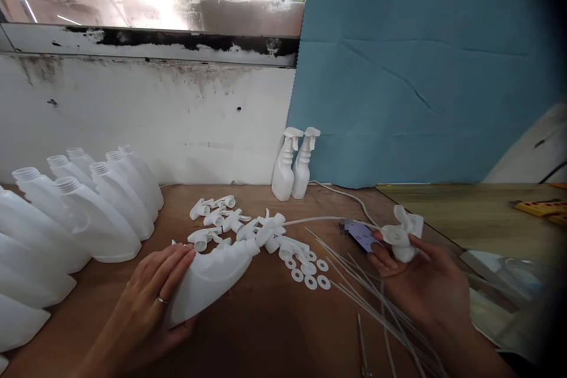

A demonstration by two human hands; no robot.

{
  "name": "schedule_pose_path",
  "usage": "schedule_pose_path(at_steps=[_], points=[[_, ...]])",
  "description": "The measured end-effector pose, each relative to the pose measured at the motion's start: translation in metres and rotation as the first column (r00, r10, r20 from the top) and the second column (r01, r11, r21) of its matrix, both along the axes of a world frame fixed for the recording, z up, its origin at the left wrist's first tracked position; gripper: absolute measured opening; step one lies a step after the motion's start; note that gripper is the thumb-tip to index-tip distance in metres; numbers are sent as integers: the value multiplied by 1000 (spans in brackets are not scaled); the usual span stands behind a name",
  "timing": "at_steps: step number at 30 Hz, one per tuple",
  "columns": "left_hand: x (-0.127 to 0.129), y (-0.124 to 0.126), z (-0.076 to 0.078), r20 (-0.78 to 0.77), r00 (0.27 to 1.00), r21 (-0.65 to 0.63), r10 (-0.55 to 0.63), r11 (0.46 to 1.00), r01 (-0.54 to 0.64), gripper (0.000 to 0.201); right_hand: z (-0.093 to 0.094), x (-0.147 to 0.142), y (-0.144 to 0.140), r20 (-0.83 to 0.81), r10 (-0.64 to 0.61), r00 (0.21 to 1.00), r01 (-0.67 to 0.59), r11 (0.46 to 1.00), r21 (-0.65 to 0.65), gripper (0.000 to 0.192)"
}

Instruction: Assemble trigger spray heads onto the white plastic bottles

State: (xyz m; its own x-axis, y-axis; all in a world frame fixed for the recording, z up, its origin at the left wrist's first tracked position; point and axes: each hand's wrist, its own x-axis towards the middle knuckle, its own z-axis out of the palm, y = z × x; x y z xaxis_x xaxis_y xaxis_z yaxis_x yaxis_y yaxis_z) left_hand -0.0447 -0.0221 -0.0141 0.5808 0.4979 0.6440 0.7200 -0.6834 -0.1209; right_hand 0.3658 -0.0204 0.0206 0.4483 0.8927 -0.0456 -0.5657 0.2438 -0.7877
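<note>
The left hand (148, 286) has its fingers (178, 274) wrapped around a tilted white bottle (212, 280), near left. A phone (364, 237) on the desk (274, 331) shows unreadable writing. The right hand (425, 286) pinches a white spray head (398, 236).

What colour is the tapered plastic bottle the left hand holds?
The bottle is plain white; head view shows it best.

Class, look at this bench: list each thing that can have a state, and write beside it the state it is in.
Held bottle: tilted, in the left hand
Held spray head: in the right hand
Bottles at left: standing, visible necks open
Bottles by the wall: upright, sprayers on
Loose spray heads: lying clustered
Rings: lying flat
Thin tubes: lying loose
Phone: screen lit
</note>
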Motion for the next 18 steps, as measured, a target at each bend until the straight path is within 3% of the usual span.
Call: schedule_pose_path(at_steps=[8,14,18], points=[[2,1,0,-3,1000,-6,-8,1000,8,76,-6,-5,1,45,41,998,-41,999,-7,10],[4,-5,0,10,1000,-52,-12,999,12,73,-16,-26,-3,165,201,966,-196,979,-50,21],[12,-8,-1,-48,998,-61,-47,997,44,74,-25,-55,-13,281,388,878,-368,922,-121,25]])
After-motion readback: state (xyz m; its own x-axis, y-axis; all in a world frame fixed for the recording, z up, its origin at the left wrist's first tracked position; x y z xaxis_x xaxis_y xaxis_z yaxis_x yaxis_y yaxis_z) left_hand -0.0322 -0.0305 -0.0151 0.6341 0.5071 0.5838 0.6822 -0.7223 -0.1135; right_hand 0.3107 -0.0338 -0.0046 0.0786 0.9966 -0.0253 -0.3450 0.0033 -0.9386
